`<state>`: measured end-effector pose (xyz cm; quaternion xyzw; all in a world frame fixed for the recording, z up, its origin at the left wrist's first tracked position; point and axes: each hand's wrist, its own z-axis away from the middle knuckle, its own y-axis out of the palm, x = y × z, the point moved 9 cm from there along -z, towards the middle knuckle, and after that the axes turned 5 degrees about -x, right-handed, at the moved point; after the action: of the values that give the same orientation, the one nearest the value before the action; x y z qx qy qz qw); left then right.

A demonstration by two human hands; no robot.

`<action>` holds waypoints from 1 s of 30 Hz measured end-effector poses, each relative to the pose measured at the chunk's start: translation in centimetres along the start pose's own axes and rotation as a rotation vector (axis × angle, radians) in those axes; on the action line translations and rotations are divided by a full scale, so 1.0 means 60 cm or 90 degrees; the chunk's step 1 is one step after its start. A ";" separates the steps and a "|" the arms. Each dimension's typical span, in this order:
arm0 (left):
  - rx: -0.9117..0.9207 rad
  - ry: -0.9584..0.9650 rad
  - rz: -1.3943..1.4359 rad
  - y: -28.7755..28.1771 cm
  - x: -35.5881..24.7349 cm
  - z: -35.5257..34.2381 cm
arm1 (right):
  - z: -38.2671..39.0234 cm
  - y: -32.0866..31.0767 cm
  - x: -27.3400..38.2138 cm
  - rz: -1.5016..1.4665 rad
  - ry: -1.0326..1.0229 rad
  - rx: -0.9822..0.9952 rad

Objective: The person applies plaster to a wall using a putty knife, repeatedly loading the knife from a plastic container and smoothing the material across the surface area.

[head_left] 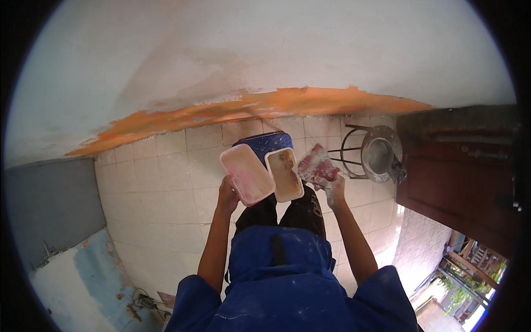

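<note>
My left hand (227, 195) grips the near left edge of a shallow rectangular tub or lid (247, 173), pale with pink smears. White-dusted fingers of my right hand (334, 191) are closed on a crumpled red cloth (317, 164), or something like it, coated in white powder or paste. Between the two hands is a second rectangular tub (285, 176) with a white rim and grey-brown residue inside. The cloth's left edge comes close to this tub; whether they touch I cannot tell. A white-speckled blue plastic stool or container (265, 143) stands just beyond, partly hidden by the tubs.
Ahead rises a whitish wall (287, 44) with an orange strip (265, 103) along its base. To the right, a metal basin (380, 155) sits on a dark-legged stool, near a brown-red door (448, 185). Cables (145, 301) lie at lower left on the tiled floor (166, 193).
</note>
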<state>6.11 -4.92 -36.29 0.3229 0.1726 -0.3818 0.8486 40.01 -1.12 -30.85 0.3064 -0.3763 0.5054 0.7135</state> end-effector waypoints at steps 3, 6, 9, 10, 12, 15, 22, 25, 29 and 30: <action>0.033 -0.020 0.026 0.031 0.033 0.005 | -0.025 0.001 -0.031 0.288 -0.136 0.014; 0.071 -0.010 0.107 0.030 0.080 -0.016 | -0.018 0.040 0.003 0.401 -0.315 0.043; 0.051 -0.009 0.074 0.038 0.100 -0.023 | 0.002 0.074 0.011 0.415 -0.480 0.146; 0.049 -0.002 0.076 0.037 0.104 -0.024 | 0.013 0.081 0.011 0.442 -0.526 0.194; 0.043 0.012 0.079 0.033 0.109 -0.024 | 0.020 0.087 -0.007 0.497 -0.527 0.277; 0.033 0.041 0.051 0.030 0.106 -0.025 | 0.032 0.091 -0.030 0.651 -0.696 0.314; -0.053 0.079 -0.046 0.021 0.099 -0.013 | 0.009 0.063 -0.079 0.731 -0.695 0.318; -0.051 0.079 -0.034 0.020 0.098 -0.016 | 0.002 0.065 -0.091 0.736 -0.656 0.352; -0.055 0.119 -0.118 0.024 0.086 -0.013 | 0.003 0.058 -0.101 0.828 -0.676 0.365; -0.053 0.132 -0.141 0.022 0.084 -0.014 | 0.003 0.058 -0.099 0.846 -0.682 0.363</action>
<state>10.33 -6.39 -39.06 0.3042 0.3092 -0.4302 0.7917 35.41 -3.12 -35.62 0.3853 -0.6186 0.6774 -0.1005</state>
